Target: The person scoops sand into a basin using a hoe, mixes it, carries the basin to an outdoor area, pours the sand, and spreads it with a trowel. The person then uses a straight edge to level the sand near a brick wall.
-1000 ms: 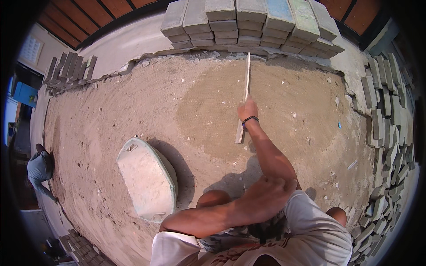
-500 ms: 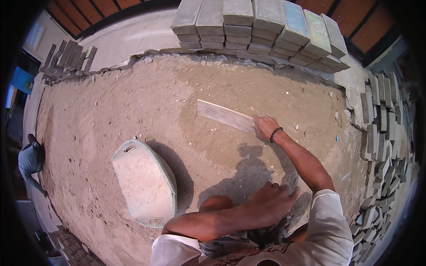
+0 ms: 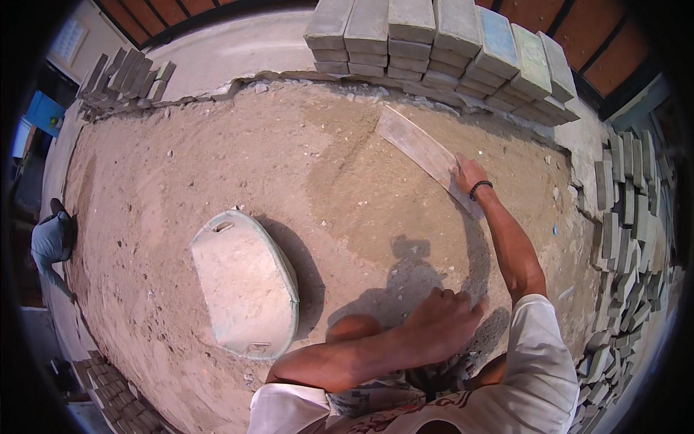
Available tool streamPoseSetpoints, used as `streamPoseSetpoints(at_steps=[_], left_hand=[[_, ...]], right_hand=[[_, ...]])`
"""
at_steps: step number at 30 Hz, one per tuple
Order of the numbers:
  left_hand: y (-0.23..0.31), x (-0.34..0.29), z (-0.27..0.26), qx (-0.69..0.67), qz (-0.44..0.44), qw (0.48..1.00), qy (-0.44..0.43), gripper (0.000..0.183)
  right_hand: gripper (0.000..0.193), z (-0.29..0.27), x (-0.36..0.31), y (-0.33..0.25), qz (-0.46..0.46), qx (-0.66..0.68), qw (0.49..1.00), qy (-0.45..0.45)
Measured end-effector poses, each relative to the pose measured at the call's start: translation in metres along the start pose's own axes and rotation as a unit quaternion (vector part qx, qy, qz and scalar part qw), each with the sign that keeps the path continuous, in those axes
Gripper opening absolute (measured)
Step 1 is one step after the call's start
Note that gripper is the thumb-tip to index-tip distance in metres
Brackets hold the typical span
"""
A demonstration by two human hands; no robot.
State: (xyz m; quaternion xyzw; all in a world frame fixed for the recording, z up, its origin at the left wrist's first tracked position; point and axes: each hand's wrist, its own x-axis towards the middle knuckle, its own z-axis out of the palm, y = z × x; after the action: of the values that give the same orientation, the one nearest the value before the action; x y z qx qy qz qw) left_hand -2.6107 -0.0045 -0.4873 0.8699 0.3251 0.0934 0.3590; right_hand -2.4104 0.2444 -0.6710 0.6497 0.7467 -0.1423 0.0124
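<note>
My right hand [image 3: 471, 173], with a dark beaded bracelet at the wrist, grips the upper edge of a long flat wooden board [image 3: 418, 147]. The board lies slantwise on sandy ground [image 3: 340, 173], its far end pointing up and left toward the block stack. Across my knees rests my left forearm, and my left hand [image 3: 447, 324] hangs loosely closed above the ground. Its fingers curl under and one digit sticks out; no object shows in it. To the left, a pale, dusty tub-like container [image 3: 246, 289] with slotted handles lies on the sand.
Concrete paving blocks [image 3: 412, 22] are stacked on the broken concrete ledge at the far side. More blocks [image 3: 625, 195] pile along the right edge, with smaller stacks at far left [image 3: 124, 76] and lower left [image 3: 119, 394]. Another person [image 3: 52, 235] bends at the left edge.
My right hand has moved right and farther away with the board. The board now slants more steeply, its far end nearer the block stack. My left hand has stayed about the same.
</note>
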Motion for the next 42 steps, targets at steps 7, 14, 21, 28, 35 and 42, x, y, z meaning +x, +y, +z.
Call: streamPoseSetpoints(at_steps=[7, 14, 21, 28, 35, 42], left_hand=[[0.003, -0.001, -0.005, -0.008, 0.004, 1.000, -0.027, 0.053], [0.010, 0.012, -0.001, 0.001, 0.053, 0.997, -0.049, 0.055], [0.013, 0.015, -0.004, 0.034, 0.027, 0.995, -0.086, 0.057], [0.012, 0.015, -0.001, 0.009, 0.035, 0.999, -0.039, 0.053], [0.016, 0.027, -0.005, -0.007, 0.048, 0.995, -0.087, 0.052], [0.009, 0.021, 0.000, -0.033, 0.021, 0.995, -0.096, 0.054]], right_hand=[[0.029, 0.004, -0.007, 0.016, 0.092, 0.093, 0.985, 0.112], [0.037, 0.025, -0.028, -0.013, 0.111, 0.122, 0.985, 0.057], [0.038, 0.013, -0.036, 0.088, 0.209, 0.078, 0.971, 0.087], [0.035, -0.006, -0.087, 0.211, 0.361, 0.032, 0.916, 0.175], [0.027, 0.001, -0.105, 0.222, 0.321, 0.049, 0.914, 0.244], [0.028, 0.034, -0.039, 0.043, 0.236, 0.116, 0.949, 0.176]])
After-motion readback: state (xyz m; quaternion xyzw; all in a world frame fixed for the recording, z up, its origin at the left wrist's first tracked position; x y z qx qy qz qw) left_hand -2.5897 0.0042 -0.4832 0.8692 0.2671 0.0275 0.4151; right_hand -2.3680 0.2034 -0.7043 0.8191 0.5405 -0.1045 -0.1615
